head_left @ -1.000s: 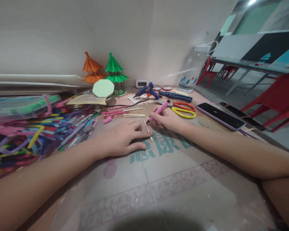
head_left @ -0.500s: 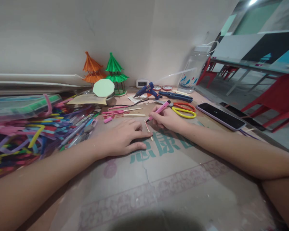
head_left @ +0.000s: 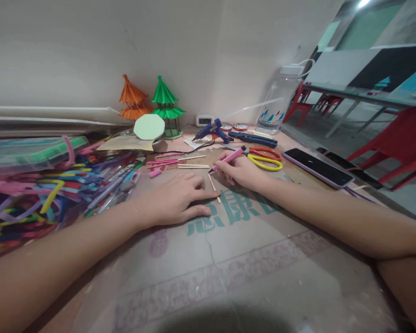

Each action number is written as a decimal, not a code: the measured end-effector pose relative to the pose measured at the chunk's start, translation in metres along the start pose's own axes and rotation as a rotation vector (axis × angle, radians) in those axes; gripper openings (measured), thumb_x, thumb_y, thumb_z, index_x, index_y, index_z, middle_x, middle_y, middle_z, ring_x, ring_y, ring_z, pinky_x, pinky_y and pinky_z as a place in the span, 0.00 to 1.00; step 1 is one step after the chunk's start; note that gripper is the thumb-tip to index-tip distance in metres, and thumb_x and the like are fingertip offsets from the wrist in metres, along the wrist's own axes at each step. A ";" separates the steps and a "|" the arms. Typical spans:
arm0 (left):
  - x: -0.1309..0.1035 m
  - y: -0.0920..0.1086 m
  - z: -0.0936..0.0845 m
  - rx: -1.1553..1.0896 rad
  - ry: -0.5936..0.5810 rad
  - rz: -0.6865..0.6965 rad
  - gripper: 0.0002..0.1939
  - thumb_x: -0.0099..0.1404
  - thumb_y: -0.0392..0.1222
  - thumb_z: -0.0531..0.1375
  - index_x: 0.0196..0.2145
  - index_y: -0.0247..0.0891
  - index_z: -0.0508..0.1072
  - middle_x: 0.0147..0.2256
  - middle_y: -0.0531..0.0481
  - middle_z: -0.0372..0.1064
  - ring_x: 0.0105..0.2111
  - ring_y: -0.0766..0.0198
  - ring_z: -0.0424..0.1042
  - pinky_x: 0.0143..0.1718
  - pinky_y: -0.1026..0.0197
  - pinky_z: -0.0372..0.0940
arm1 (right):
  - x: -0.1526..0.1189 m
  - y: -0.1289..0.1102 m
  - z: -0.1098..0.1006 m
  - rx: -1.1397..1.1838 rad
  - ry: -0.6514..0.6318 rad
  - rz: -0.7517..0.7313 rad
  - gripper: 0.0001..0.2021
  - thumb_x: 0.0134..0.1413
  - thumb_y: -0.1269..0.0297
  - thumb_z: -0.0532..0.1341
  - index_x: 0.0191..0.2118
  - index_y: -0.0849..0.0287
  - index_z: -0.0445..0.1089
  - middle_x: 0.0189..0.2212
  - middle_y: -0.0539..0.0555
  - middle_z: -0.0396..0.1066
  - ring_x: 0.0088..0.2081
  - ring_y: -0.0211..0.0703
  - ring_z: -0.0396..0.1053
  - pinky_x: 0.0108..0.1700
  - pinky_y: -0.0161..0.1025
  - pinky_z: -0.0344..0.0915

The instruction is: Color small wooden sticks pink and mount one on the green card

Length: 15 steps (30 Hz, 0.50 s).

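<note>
A thin pale wooden stick [head_left: 213, 186] lies on the printed table covering [head_left: 256, 277]. My left hand [head_left: 180, 196] rests flat beside it, fingers spread, and the index fingertip presses on the stick's near part. In my right hand [head_left: 241, 172] is a pink marker [head_left: 230, 158], its dark tip at the far end of the stick. The pink cap [head_left: 156, 173] lies off to the left, beyond my left hand. Behind it are sticks coloured pink [head_left: 163, 162] and plain sticks [head_left: 194, 166].
Scissors [head_left: 265, 159], a phone [head_left: 318, 167], a blue glue gun [head_left: 210, 131] and a clear water bottle [head_left: 277, 101] stand or lie around the right and back. Pipe cleaners [head_left: 24, 203] heap at left. Orange [head_left: 133, 97] and green [head_left: 164, 99] model pavilions stand by the wall.
The marker's tip has shifted very slightly up and left along the stick's far end. My left hand has stayed in place.
</note>
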<state>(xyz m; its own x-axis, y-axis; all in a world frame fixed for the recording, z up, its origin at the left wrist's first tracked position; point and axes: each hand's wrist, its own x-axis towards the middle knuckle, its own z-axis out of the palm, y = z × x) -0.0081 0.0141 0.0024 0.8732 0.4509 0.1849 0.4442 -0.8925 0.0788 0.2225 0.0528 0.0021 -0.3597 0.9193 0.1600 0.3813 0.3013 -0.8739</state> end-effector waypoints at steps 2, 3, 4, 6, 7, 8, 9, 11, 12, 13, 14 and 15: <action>0.000 0.000 0.000 0.008 -0.007 -0.007 0.27 0.76 0.61 0.48 0.62 0.48 0.71 0.43 0.45 0.67 0.43 0.54 0.68 0.46 0.53 0.61 | 0.001 0.002 -0.001 0.004 -0.012 -0.010 0.07 0.66 0.61 0.58 0.36 0.57 0.64 0.20 0.45 0.68 0.14 0.31 0.58 0.14 0.29 0.51; 0.000 0.000 0.001 0.013 -0.014 -0.009 0.27 0.76 0.61 0.48 0.62 0.48 0.70 0.43 0.44 0.67 0.43 0.54 0.68 0.46 0.53 0.61 | 0.001 0.003 -0.001 0.010 -0.017 -0.012 0.08 0.66 0.61 0.58 0.36 0.57 0.64 0.19 0.45 0.68 0.14 0.31 0.58 0.14 0.29 0.51; 0.000 0.000 0.001 0.017 -0.022 -0.013 0.27 0.76 0.61 0.47 0.63 0.48 0.70 0.43 0.44 0.67 0.43 0.54 0.68 0.46 0.53 0.61 | 0.001 0.003 -0.001 0.015 -0.021 -0.012 0.08 0.66 0.61 0.58 0.35 0.57 0.64 0.19 0.44 0.67 0.14 0.31 0.58 0.15 0.29 0.51; 0.000 0.000 0.001 0.020 -0.031 -0.017 0.27 0.76 0.61 0.47 0.63 0.49 0.69 0.43 0.45 0.67 0.43 0.54 0.68 0.46 0.53 0.61 | 0.000 0.002 -0.001 0.022 -0.026 -0.004 0.08 0.66 0.63 0.58 0.34 0.57 0.64 0.18 0.44 0.67 0.14 0.31 0.59 0.15 0.29 0.51; 0.000 0.000 0.000 0.019 -0.033 -0.019 0.27 0.76 0.61 0.47 0.63 0.49 0.69 0.43 0.45 0.67 0.43 0.54 0.68 0.46 0.53 0.61 | 0.000 0.002 -0.001 0.023 -0.025 0.000 0.08 0.65 0.64 0.58 0.34 0.57 0.64 0.18 0.44 0.67 0.14 0.30 0.58 0.15 0.29 0.51; 0.000 0.001 0.000 0.018 -0.032 -0.021 0.27 0.76 0.61 0.47 0.63 0.49 0.69 0.43 0.45 0.66 0.43 0.54 0.68 0.46 0.53 0.61 | -0.001 0.001 -0.001 0.026 -0.023 0.005 0.08 0.65 0.65 0.58 0.33 0.58 0.64 0.18 0.44 0.66 0.14 0.30 0.58 0.15 0.29 0.51; 0.000 0.001 0.000 0.015 -0.030 -0.021 0.27 0.76 0.61 0.48 0.63 0.50 0.69 0.43 0.45 0.66 0.43 0.54 0.68 0.46 0.53 0.61 | -0.001 0.000 -0.001 0.028 -0.024 0.010 0.08 0.64 0.66 0.58 0.32 0.58 0.64 0.18 0.44 0.66 0.14 0.30 0.58 0.15 0.28 0.52; 0.000 0.001 -0.001 0.011 -0.028 -0.021 0.26 0.76 0.60 0.48 0.63 0.49 0.69 0.43 0.45 0.66 0.43 0.54 0.68 0.46 0.54 0.61 | -0.001 -0.001 -0.001 0.034 -0.033 0.018 0.09 0.64 0.67 0.58 0.30 0.58 0.64 0.17 0.44 0.65 0.14 0.30 0.58 0.16 0.28 0.52; 0.000 0.001 -0.001 0.010 -0.029 -0.020 0.26 0.76 0.60 0.48 0.63 0.49 0.69 0.43 0.45 0.66 0.43 0.55 0.68 0.46 0.54 0.61 | -0.002 -0.001 -0.001 0.037 -0.039 0.021 0.09 0.64 0.67 0.58 0.30 0.58 0.64 0.16 0.44 0.64 0.14 0.29 0.57 0.16 0.28 0.52; 0.000 0.001 -0.001 0.009 -0.028 -0.019 0.26 0.76 0.60 0.48 0.63 0.49 0.70 0.43 0.45 0.66 0.43 0.54 0.68 0.46 0.54 0.61 | -0.002 -0.002 -0.001 0.039 -0.042 0.020 0.09 0.64 0.67 0.58 0.30 0.58 0.64 0.16 0.44 0.64 0.14 0.29 0.57 0.16 0.28 0.52; 0.000 0.001 -0.001 0.009 -0.025 -0.019 0.26 0.76 0.60 0.48 0.62 0.49 0.70 0.43 0.45 0.66 0.43 0.54 0.68 0.46 0.54 0.61 | -0.002 -0.002 -0.001 0.040 -0.042 0.016 0.09 0.64 0.67 0.58 0.30 0.58 0.64 0.17 0.44 0.64 0.14 0.29 0.57 0.16 0.28 0.52; 0.000 0.001 -0.001 0.011 -0.023 -0.019 0.26 0.76 0.60 0.48 0.62 0.49 0.70 0.42 0.45 0.66 0.43 0.54 0.68 0.46 0.53 0.61 | -0.002 -0.002 -0.001 0.038 -0.038 0.011 0.09 0.64 0.66 0.58 0.31 0.58 0.63 0.17 0.44 0.65 0.14 0.29 0.57 0.16 0.28 0.51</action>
<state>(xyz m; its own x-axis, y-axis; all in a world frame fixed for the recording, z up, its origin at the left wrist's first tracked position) -0.0077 0.0132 0.0032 0.8688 0.4682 0.1611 0.4629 -0.8835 0.0710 0.2234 0.0509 0.0038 -0.3885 0.9117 0.1335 0.3527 0.2810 -0.8926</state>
